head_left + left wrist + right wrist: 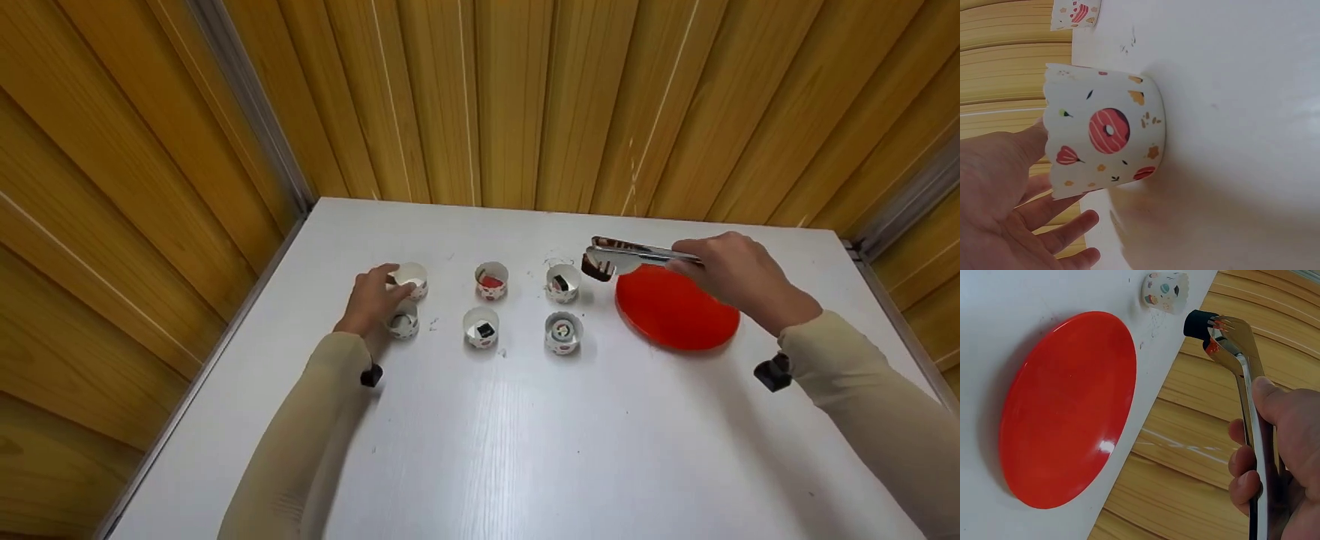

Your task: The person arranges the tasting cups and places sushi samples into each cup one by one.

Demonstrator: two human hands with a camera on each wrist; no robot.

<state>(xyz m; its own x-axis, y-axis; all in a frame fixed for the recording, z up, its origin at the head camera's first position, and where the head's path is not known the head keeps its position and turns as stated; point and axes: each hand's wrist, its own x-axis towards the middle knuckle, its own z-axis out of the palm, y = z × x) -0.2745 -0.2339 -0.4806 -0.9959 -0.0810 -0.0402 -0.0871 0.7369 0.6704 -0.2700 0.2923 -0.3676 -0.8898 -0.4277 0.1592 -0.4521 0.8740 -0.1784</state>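
My left hand (369, 298) has its thumb and index finger around the back-left paper baking cup (415, 279). In the left wrist view, a nearer paper cup (1106, 129) with a doughnut print hides part of this grip; the lower fingers are spread. The right hand (739, 274) grips metal tongs (645, 253) above and behind the red plate (679, 311). At the tongs' tips is a small dark block (1198, 324), held off the table. The tips hang just right of the back-right cup (562, 283).
Paper cups stand in two rows. The back-middle cup (491, 282) contains something red, the front-middle cup (481, 328) a black piece, the front-right cup (563, 333) a pale round piece. Dark crumbs dot the white table (480, 435). Wood-look panels (510, 105) enclose it behind and beside.
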